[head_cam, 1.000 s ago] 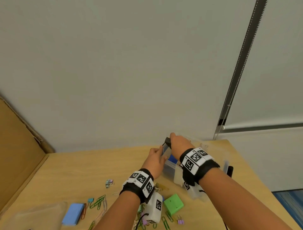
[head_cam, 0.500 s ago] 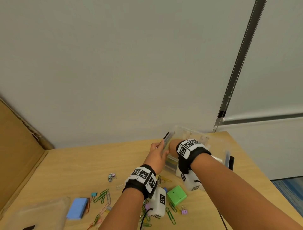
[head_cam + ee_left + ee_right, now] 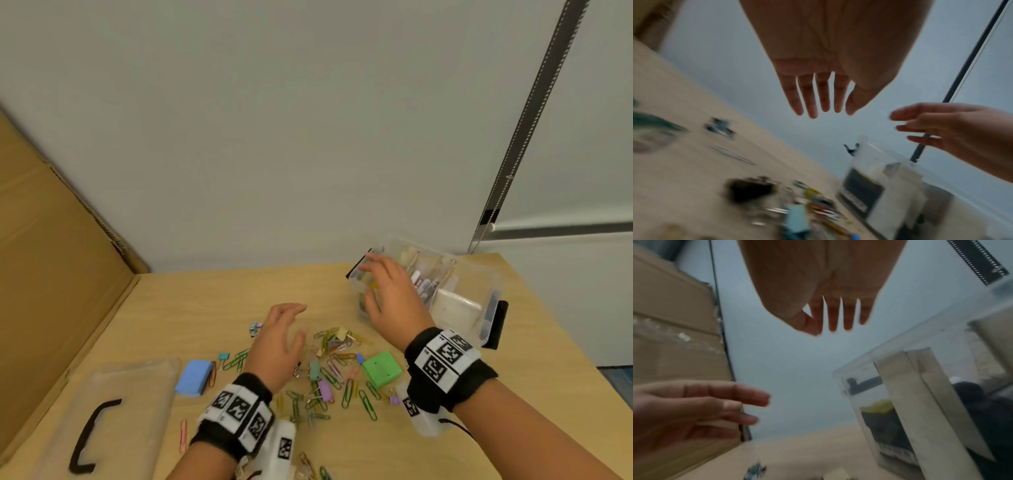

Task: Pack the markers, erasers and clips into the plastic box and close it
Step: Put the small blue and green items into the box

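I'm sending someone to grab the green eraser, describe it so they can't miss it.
On the wooden table, look in front of the clear plastic box, at the right edge of the paper-clip scatter. The green eraser is the bright green square block there, far chunkier than the thin clips around it.

Pale wall (image 3: 274,120), wooden table (image 3: 205,301), cardboard sheet (image 3: 44,257) at left.

Blurred beneath left hand (image 3: 830,68): clips (image 3: 818,209) smeared beyond telling apart. Hidden behind right hand (image 3: 390,298): near corner of plastic box (image 3: 479,274).
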Tool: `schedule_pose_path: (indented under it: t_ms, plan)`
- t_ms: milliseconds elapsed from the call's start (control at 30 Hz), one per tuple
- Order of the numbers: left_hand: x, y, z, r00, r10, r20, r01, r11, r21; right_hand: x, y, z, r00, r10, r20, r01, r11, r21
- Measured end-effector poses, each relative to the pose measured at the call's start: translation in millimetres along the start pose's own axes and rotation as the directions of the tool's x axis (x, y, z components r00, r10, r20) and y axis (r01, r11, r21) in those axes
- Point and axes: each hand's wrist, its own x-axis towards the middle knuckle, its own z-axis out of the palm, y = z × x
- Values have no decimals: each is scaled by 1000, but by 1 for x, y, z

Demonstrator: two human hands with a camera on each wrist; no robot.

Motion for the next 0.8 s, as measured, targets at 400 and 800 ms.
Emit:
schedule_pose_path:
  t_ms: [400,800]
  plan:
    - [-16,-114,-68,836,-547,34,443,711,546,-52,3,45,645,507,572,-251,848,-468]
    - [-8,-130,-80,753,-637,166,474,699,536,-42,7,47,650,555,519,-518,823,-233]
